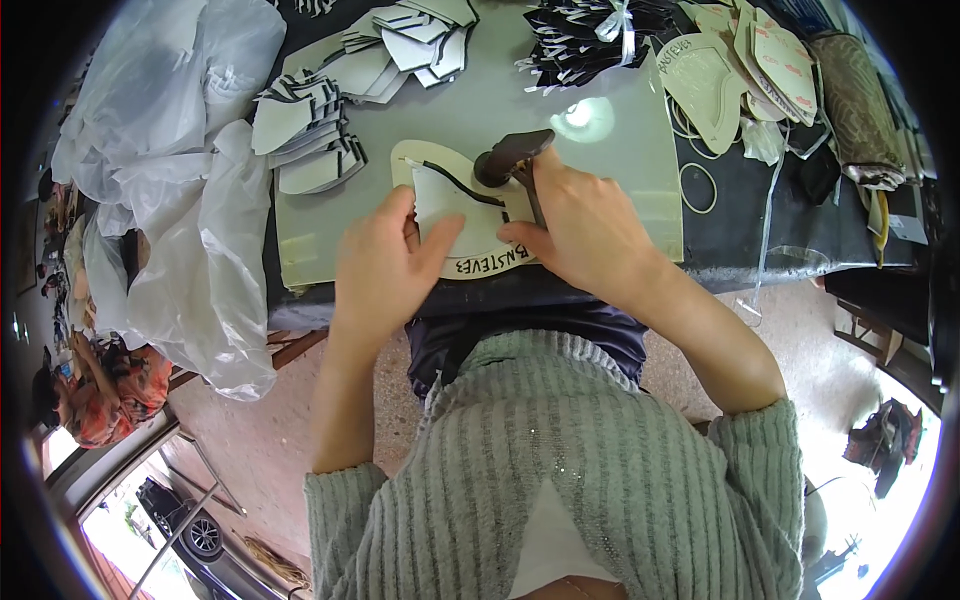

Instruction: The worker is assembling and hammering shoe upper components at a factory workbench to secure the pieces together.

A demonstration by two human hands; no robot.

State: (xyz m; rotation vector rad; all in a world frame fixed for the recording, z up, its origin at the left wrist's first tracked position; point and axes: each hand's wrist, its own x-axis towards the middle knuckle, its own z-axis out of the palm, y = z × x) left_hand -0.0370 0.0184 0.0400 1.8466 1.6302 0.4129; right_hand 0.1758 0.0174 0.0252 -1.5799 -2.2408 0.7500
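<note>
On the glossy greenish work board (370, 230) lies a cream pattern template (400, 160) with dark lettering. A white cut piece (440, 205) rests on it, with a black strip (460, 185) along its curved upper edge. My left hand (385, 250) lies at the left side of the piece, thumb spread onto its surface and fingertips at its edge. My right hand (590, 215) is closed around a dark shoemaker's hammer (515, 152), its head above the right end of the strip. The right thumb touches the piece near its right edge. The hammer and right hand hide part of the template.
Stacked white pieces with black edging (310, 135) lie at the far left beside crumpled clear plastic (190, 200). A tied black bundle (590, 40) is at the back. More templates (705, 90), elastic bands (698, 188) and a rolled brown cloth (860, 110) lie right. Another person (110, 390) is at left.
</note>
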